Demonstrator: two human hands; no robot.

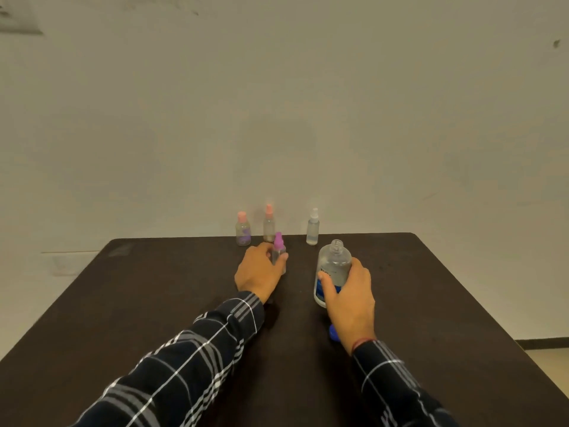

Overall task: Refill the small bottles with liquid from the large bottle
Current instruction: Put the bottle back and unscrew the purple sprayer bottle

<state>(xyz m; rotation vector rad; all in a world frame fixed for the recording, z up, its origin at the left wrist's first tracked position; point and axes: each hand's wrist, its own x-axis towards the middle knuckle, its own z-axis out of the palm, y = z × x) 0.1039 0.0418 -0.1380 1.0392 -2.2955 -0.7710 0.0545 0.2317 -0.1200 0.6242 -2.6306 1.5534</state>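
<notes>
Purple-capped small clear bottle (279, 250) was clutched in the left grip (257, 272), big uncapped clear bottle (334, 263) wrapped by the right grip (351, 300), probably steadied for pouring.

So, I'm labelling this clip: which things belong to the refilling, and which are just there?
Job: open large bottle, right hand; purple-capped bottle, left hand; pink-capped bottle; peach sprayer; white sprayer; blue cap.
Just there: table; blurred wall plate.
</notes>
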